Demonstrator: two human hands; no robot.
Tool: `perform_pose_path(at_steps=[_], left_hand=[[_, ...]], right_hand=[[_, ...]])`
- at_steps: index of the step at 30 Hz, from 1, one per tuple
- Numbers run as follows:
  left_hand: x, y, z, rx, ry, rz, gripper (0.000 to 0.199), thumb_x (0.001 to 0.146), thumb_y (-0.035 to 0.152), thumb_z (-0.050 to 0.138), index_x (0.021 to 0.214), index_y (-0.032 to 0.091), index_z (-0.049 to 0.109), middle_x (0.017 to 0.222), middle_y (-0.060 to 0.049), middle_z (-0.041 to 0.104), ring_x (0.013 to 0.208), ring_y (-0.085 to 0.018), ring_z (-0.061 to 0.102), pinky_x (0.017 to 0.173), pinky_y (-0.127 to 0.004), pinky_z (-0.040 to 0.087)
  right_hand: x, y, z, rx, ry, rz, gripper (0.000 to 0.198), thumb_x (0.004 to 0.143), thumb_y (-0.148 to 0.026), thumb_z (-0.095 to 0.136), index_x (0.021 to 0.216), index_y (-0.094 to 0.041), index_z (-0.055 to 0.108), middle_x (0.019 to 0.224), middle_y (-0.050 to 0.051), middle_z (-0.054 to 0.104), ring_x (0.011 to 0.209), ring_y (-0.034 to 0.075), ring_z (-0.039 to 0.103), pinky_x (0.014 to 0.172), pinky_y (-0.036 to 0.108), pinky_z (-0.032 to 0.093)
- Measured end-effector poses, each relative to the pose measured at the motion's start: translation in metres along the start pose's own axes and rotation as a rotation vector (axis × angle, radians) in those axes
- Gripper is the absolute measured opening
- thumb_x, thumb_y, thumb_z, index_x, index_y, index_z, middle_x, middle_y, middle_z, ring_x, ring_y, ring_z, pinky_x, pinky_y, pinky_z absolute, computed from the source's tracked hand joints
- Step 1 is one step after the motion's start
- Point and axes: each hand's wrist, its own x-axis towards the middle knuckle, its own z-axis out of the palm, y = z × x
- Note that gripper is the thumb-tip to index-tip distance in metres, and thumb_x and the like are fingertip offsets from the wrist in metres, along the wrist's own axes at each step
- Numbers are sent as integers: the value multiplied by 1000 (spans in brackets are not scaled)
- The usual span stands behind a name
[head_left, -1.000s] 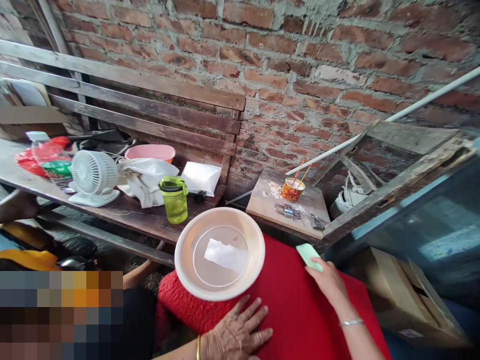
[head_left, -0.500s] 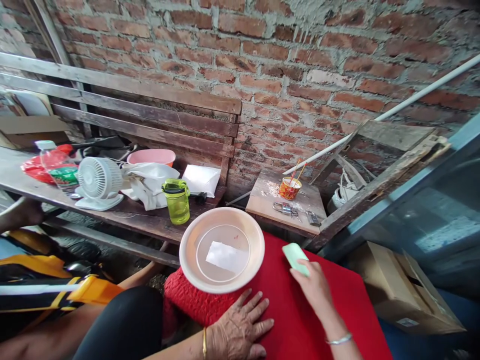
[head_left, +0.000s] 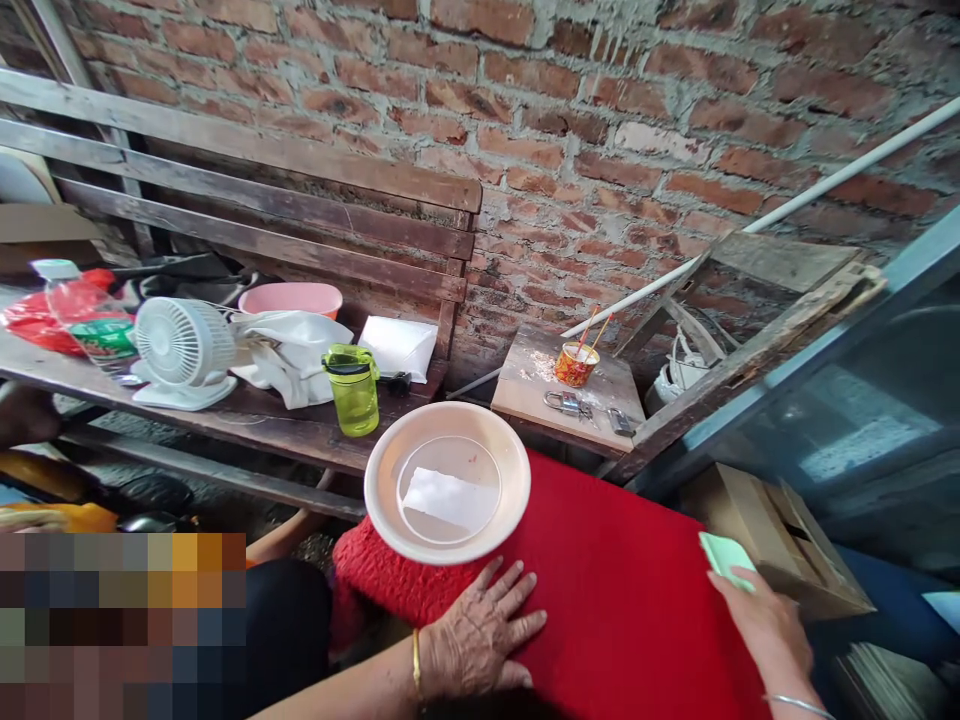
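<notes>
My left hand (head_left: 484, 635), with a gold bracelet at the wrist, lies palm down and fingers spread on a red cloth (head_left: 615, 570). Just beyond its fingertips a cream plastic basin (head_left: 448, 412) rests on the cloth, with a bright white patch in its bottom. Far to the right, my right hand (head_left: 769, 625), with a silver bangle, is closed round a pale green rounded block (head_left: 726, 556) by the cloth's right edge. What the block is, I cannot make out.
A wooden bench (head_left: 247, 422) on the left carries a white fan (head_left: 184, 345), a green bottle (head_left: 352, 390) and a pink basin (head_left: 292, 299). Padlocks (head_left: 568, 403) and a patterned cup (head_left: 576, 365) sit on a small table. A cardboard box (head_left: 780, 550) stands at right.
My right hand has moved the pale green block from the middle of the red cloth to its right edge. My left hand stays flat in place. The view has shifted slightly.
</notes>
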Motion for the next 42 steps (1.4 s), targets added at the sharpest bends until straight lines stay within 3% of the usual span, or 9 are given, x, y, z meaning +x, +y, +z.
perform_pose_path(at_steps=[4,11,14,24,29,32,35,38,42], left_hand=[[-9,-1,12,-2,-7,-16,74,96,64,61,159,33,39,166,-9,39,154,-35,32,126,-55,26],[-16,-4,20,3,-34,-12,78,95,62,64,160,33,35,168,-10,34,155,-36,30,126,-57,25],[-14,-5,22,-2,-50,-26,77,95,60,66,160,33,36,169,-9,32,155,-36,29,126,-58,24],[-12,-4,30,-34,-75,-29,77,95,56,67,160,31,35,168,-13,32,156,-37,25,126,-61,22],[-14,-3,30,-2,-64,-33,76,94,49,70,160,29,35,169,-13,31,157,-37,24,126,-60,22],[-14,-3,30,15,-89,-30,80,92,43,73,160,29,34,169,-13,30,156,-37,25,126,-61,23],[-14,-4,29,28,-124,-46,87,88,39,78,161,30,32,169,-13,30,155,-38,28,125,-62,25],[-14,-4,27,22,-113,-41,85,88,37,78,160,32,33,169,-11,30,155,-37,28,125,-60,25],[-17,-2,21,5,-106,-39,80,90,36,77,159,31,37,169,-11,33,155,-36,28,126,-58,25]], right_hand=[[-27,14,-5,79,46,2,48,75,-67,53,93,-29,74,77,12,60,66,34,65,69,50,52],[-145,-122,84,326,-69,-572,34,80,-48,60,103,-28,75,99,7,69,96,26,70,90,36,55],[-156,-141,95,220,-97,-675,29,83,-40,60,105,-30,75,103,5,70,98,24,70,92,37,53],[-73,66,-5,72,152,30,31,70,-61,62,80,-35,76,65,9,60,51,35,62,57,55,49],[-130,-5,34,339,162,-233,48,68,-65,60,91,-26,76,83,11,66,80,32,70,77,46,57],[-182,-84,72,440,16,-529,37,73,-52,62,95,-26,76,96,9,70,92,27,70,87,40,56],[-206,-116,91,375,-39,-671,26,77,-39,63,98,-30,76,97,4,70,92,24,70,87,36,54],[-187,-74,84,306,19,-555,29,75,-44,63,98,-31,75,99,4,71,92,25,70,85,38,54],[-134,42,46,183,153,-192,40,71,-62,58,90,-33,76,87,12,69,75,33,68,69,48,52]])
